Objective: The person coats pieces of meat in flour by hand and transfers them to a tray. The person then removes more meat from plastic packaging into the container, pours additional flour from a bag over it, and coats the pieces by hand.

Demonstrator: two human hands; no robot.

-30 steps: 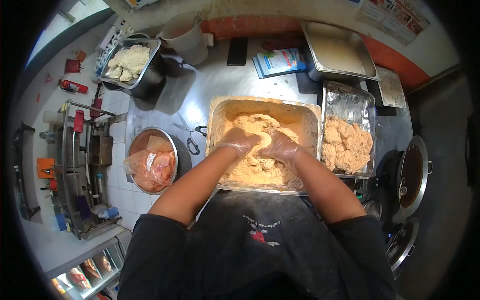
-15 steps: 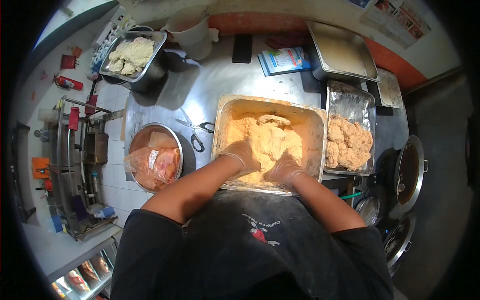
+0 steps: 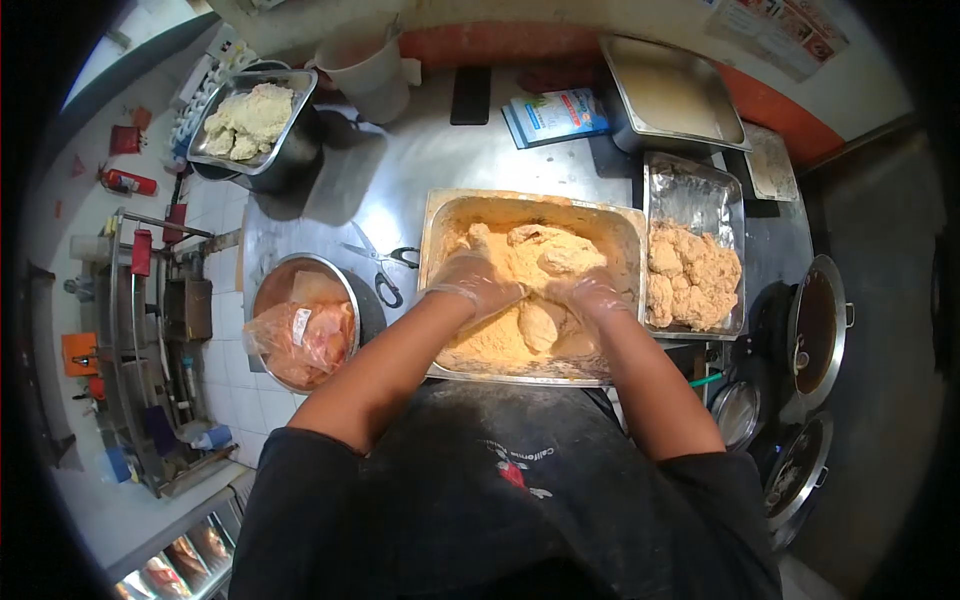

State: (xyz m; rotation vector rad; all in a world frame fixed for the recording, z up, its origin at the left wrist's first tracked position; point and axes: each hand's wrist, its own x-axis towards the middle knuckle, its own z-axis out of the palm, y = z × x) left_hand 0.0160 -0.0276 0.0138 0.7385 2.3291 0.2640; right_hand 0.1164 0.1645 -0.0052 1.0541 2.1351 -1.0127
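Both my hands wear clear plastic gloves and reach into a metal pan (image 3: 432, 215) of orange-tinted breading flour (image 3: 495, 345). My left hand (image 3: 482, 285) is sunk on the left side, its fingertips partly hidden in the flour. From the right, my right hand (image 3: 592, 295) curls its fingers against a floured chicken piece (image 3: 565, 250) at the pan's middle. Another coated chicken piece (image 3: 540, 325) lies nearer to me, just below the fingertips. Scissors (image 3: 385, 262) lie beside the pan's left wall, blades apart.
Right of the pan, a metal tray (image 3: 690, 190) holds several coated pieces. A deep pan (image 3: 735, 135) of pale liquid stands behind it. At left are a pot (image 3: 362, 300) with bagged raw meat and a tray (image 3: 308, 85) of pale dough-like food. Large woks (image 3: 848, 318) stand far right.
My hands have come closer together and slightly farther into the pan. The heaped flour has broken up, and separate coated chicken pieces now show. The whole view has shifted a little.
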